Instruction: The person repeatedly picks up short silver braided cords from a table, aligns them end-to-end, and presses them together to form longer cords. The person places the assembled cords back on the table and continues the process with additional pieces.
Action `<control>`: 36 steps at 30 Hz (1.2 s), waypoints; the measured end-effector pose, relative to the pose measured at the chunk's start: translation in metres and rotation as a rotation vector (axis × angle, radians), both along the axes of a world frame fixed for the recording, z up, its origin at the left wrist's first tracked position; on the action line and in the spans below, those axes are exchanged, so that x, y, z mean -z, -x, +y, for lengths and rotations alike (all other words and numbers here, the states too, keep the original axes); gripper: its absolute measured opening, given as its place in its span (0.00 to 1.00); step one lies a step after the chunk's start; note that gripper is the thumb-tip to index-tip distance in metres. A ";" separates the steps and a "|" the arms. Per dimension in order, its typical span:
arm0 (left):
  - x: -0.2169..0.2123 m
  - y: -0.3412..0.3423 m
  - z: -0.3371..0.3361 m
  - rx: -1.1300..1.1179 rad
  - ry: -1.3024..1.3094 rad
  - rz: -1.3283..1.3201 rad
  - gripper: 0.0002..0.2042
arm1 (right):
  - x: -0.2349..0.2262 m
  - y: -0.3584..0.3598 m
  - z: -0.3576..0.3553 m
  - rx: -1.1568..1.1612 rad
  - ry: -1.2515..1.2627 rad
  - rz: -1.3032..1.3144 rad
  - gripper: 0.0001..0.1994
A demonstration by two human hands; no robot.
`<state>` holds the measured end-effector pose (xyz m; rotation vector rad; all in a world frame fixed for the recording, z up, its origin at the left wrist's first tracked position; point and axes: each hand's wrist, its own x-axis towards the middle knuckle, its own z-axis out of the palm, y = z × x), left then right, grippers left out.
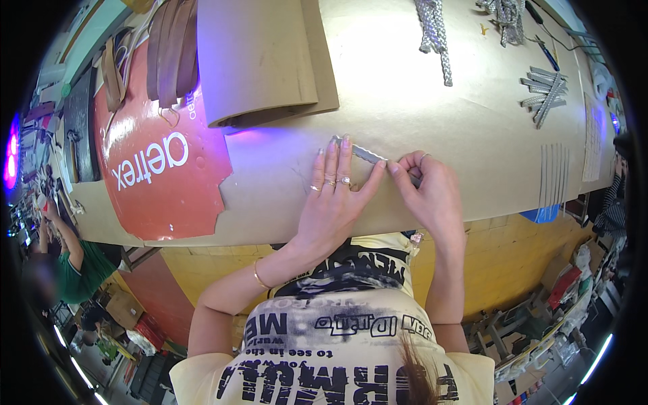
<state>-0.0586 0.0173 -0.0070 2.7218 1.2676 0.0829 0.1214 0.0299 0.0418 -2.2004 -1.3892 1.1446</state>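
Note:
A short silver-grey strip [368, 154] with a pale wavy edge lies slanted on the brown-covered table [283, 209]. My left hand [334, 192] rests flat over the table, its fingers stretched out and apart. Its index fingertip and thumb touch the strip near the two ends. At the right end of the strip my right hand [432, 192] is closed in a pinch, thumb against fingers. A dark bit shows under the right fingers; I cannot tell what it is.
A pile of short grey strips [545, 94] lies at the right, near long thin strips [553, 172] and a blue piece [542, 214]. Silver braids [435, 37] lie behind. A rolled brown sheet [260, 61], red board [155, 196] and brown straps [172, 54] occupy the left. A person in green [84, 273] stands far left.

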 end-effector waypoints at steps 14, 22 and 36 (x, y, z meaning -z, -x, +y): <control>-0.003 -0.004 0.000 -0.013 0.004 0.024 0.27 | 0.004 -0.030 -0.016 0.021 0.030 0.113 0.12; -0.006 -0.004 0.001 0.008 0.028 0.044 0.29 | 0.000 -0.023 -0.013 0.023 0.040 0.017 0.12; -0.011 -0.008 0.001 0.016 -0.004 0.124 0.30 | -0.003 -0.023 -0.015 0.027 0.043 0.013 0.12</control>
